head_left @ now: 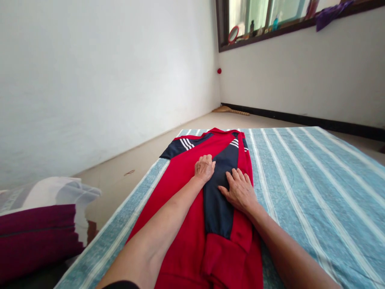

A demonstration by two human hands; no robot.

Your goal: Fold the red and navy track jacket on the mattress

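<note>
A red track jacket (180, 208) with navy sleeve panels and white stripes lies lengthwise on the striped bed cover. One sleeve (221, 192) is folded in over the body, its red cuff towards me; the other navy sleeve part (177, 146) sticks out at the far left. My left hand (205, 167) has its fingers curled at the left edge of the folded sleeve, closed on the cloth. Flat on the same sleeve and the red cloth beside it rests my right hand (240, 188), fingers apart and gripping nothing.
The blue and white striped cover (300, 192) spreads out to the right. At the lower left are a maroon cloth item (36, 233) and a pale sheer one (60, 190). A brush or broom (231, 110) lies by the far corner, beneath the window ledge (270, 34).
</note>
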